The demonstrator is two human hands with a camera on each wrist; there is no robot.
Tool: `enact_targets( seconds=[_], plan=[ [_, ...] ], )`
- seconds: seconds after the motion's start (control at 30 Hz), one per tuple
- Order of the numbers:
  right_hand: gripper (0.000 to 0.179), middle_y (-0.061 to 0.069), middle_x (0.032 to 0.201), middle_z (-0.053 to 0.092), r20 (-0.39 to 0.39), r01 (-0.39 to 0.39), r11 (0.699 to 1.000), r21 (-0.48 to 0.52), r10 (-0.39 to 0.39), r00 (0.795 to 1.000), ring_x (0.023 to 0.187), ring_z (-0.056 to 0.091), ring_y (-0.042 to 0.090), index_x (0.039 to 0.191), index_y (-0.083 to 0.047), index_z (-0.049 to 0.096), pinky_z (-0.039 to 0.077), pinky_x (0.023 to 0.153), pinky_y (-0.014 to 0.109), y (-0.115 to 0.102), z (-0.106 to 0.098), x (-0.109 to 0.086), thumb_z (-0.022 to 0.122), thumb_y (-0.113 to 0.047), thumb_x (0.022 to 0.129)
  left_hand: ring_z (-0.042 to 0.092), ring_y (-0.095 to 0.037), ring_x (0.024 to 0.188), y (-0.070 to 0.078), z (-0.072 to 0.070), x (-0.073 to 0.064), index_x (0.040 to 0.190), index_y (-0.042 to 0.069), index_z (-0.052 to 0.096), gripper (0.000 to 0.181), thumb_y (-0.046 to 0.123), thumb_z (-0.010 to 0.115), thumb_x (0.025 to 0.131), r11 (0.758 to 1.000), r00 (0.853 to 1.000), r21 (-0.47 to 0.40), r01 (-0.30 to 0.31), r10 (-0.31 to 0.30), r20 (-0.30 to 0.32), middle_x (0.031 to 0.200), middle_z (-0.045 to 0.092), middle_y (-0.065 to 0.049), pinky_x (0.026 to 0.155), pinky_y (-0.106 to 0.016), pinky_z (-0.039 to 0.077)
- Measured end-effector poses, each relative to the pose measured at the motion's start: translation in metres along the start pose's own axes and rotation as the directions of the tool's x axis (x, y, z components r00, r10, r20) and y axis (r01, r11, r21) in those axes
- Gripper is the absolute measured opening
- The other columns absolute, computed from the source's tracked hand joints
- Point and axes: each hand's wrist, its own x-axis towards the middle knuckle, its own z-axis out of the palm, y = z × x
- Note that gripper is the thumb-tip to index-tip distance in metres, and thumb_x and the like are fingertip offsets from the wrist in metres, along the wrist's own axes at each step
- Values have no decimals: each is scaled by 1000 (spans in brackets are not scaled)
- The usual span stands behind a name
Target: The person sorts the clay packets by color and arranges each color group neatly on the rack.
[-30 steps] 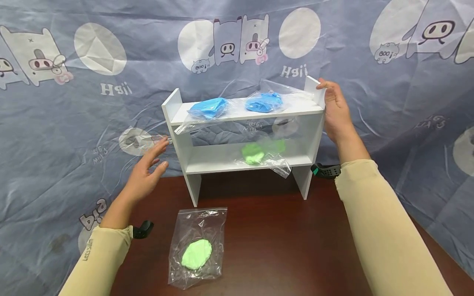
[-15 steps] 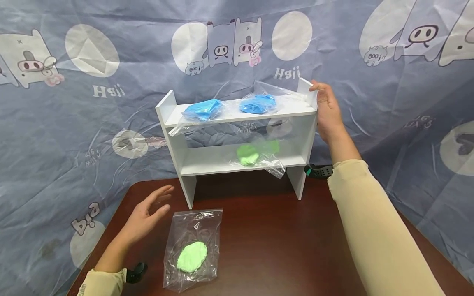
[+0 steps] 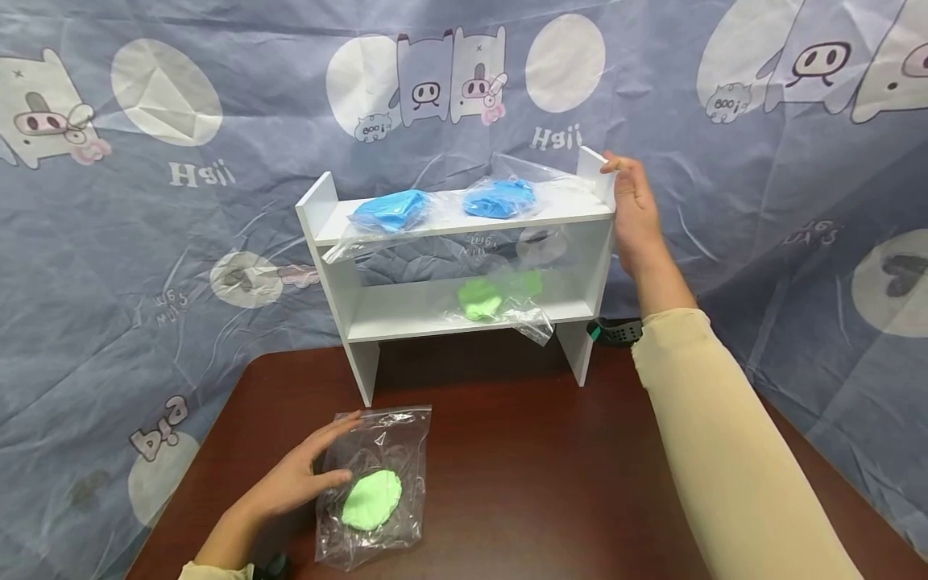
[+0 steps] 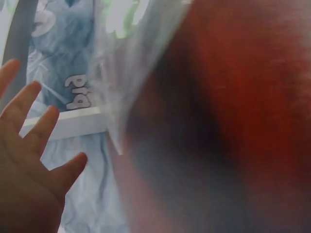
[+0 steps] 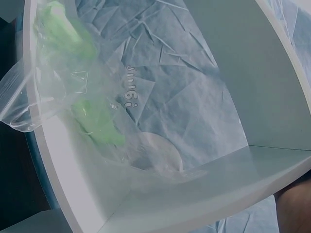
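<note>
A white two-tier shelf (image 3: 467, 217) stands at the back of the table. My right hand (image 3: 638, 221) grips its right side panel near the top; in the right wrist view only a bit of that hand (image 5: 294, 208) shows behind the panel. On the table lies a clear zip bag (image 3: 402, 451) with a flat light-green lump (image 3: 372, 500) inside. My left hand (image 3: 297, 479) is over the bag's left edge, fingers spread and nothing in them. In the left wrist view the same hand (image 4: 29, 160) has its fingers apart.
Two bagged blue lumps, a left one (image 3: 391, 210) and a right one (image 3: 499, 199), lie on the upper board. Bagged green pieces (image 3: 480, 299) rest on the lower board, their plastic hanging over its front edge. A printed grey-blue cloth (image 3: 246, 193) hangs behind the dark red table (image 3: 507, 483).
My left hand has come down from beside the shelf's left panel to the bag on the table. The right hand keeps its hold on the shelf. The head view has shifted slightly.
</note>
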Motion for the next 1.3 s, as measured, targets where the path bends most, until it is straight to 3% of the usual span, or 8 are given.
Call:
enact_targets(
  seconds=[0.17,0.23,0.4,0.5,0.63,0.87,1.03,1.3],
  plan=[
    [24,2,164,32,-8,-1,1000,-24,0,1000,151,25,16,103,-28,54,19,120,32,6,-1,5,31,-37,105,26,-8,150,-5,10,-6,146,26,49,69,27,78,83,994,998,91,-58,56,24,157,44,-2,101,-76,29],
    [24,2,164,32,-9,1,1000,-22,-1,1000,151,25,17,103,-29,54,19,120,32,11,-1,8,31,-38,104,26,-8,150,-5,13,-8,145,22,52,70,29,79,81,993,997,92,-67,65,28,156,45,-6,101,-77,25],
    [24,0,164,31,-11,-14,1000,-19,14,1000,150,25,16,104,-30,53,20,120,33,17,-3,10,32,-42,103,26,-35,150,-6,20,-13,149,17,47,83,37,83,76,999,995,47,-16,11,100,160,37,-17,100,-83,9],
    [24,-1,164,31,-15,-34,999,-14,34,999,150,25,16,103,-31,53,21,119,33,17,-4,9,32,-43,102,21,-52,146,-6,21,-15,153,19,39,95,43,84,73,999,982,27,40,-44,183,163,30,-18,97,-86,4],
    [24,0,164,31,-13,-38,999,11,38,999,149,26,15,103,-31,53,21,119,32,17,-5,8,32,-43,101,15,-56,148,-4,22,-17,156,20,35,105,52,84,68,995,963,33,92,-97,251,164,28,-18,98,-86,0],
    [23,2,163,31,-12,-25,998,52,26,1000,147,28,15,102,-30,53,22,119,32,16,-3,9,33,-42,101,19,-54,147,1,27,-17,152,24,42,107,59,83,60,992,965,107,67,-92,247,163,30,-16,98,-86,2],
    [24,0,164,31,-21,-32,999,22,32,999,148,27,15,103,-30,53,21,120,32,17,-3,8,32,-42,101,30,-49,144,3,31,-17,146,31,49,98,63,83,59,982,972,181,55,-95,216,161,33,-13,97,-87,9],
    [24,5,164,30,-23,10,999,42,-9,1000,147,27,15,102,-29,53,22,118,30,16,-1,9,30,-38,102,39,-46,131,4,33,-13,144,29,52,97,63,85,59,967,981,247,68,-111,162,155,39,-13,96,-80,27]
  ],
)
